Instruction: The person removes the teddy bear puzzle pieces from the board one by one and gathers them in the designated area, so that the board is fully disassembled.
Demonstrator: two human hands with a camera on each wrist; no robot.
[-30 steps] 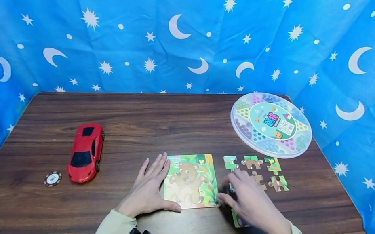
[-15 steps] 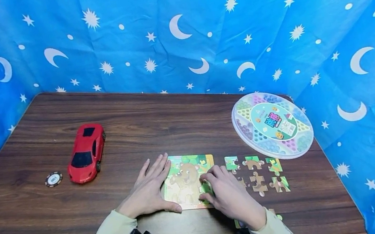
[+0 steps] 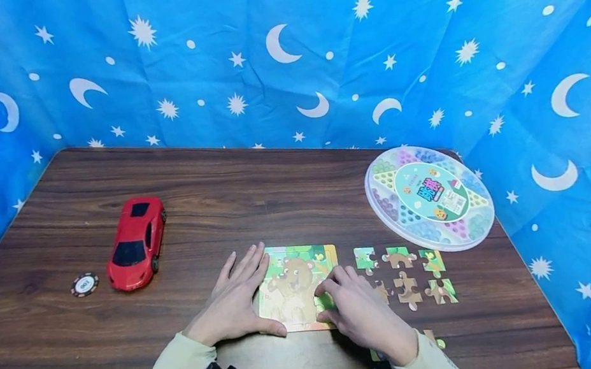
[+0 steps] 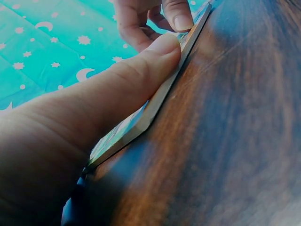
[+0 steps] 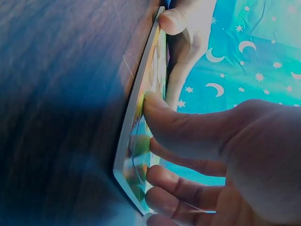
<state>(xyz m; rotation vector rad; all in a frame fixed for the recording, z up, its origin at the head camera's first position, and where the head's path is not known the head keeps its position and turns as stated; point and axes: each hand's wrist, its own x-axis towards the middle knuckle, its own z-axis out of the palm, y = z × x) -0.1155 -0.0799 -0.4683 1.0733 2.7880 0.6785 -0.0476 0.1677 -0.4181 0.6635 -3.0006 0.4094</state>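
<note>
A square puzzle board (image 3: pixel 331 252) with a bear picture lies flat on the wooden table. My left hand (image 3: pixel 233 303) rests along its left side, fingers spread and fairly straight; the thumb (image 4: pixel 136 75) lies over the front edge. My right hand (image 3: pixel 365 312) is at the board's lower right. Its curled index finger and thumb pinch a green puzzle piece (image 3: pixel 323 302), mostly covered by the fingers. In the right wrist view, the right thumb and fingertips touch the board's top face (image 5: pixel 149 70). Right of the board lie several loose puzzle pieces (image 3: pixel 407 289), some partly behind the right hand.
A round Chinese checkers box (image 3: pixel 392 208) lies at the back right. A red toy car (image 3: pixel 128 249) stands on the left, beside a poker chip (image 3: pixel 84 284). A blue curtain (image 3: pixel 229 59) with moons and stars closes off the table's back and sides.
My right hand has moved left from beside the loose pieces onto the board's lower right, and its fingers have closed around the green piece there. The left hand has stayed in place.
</note>
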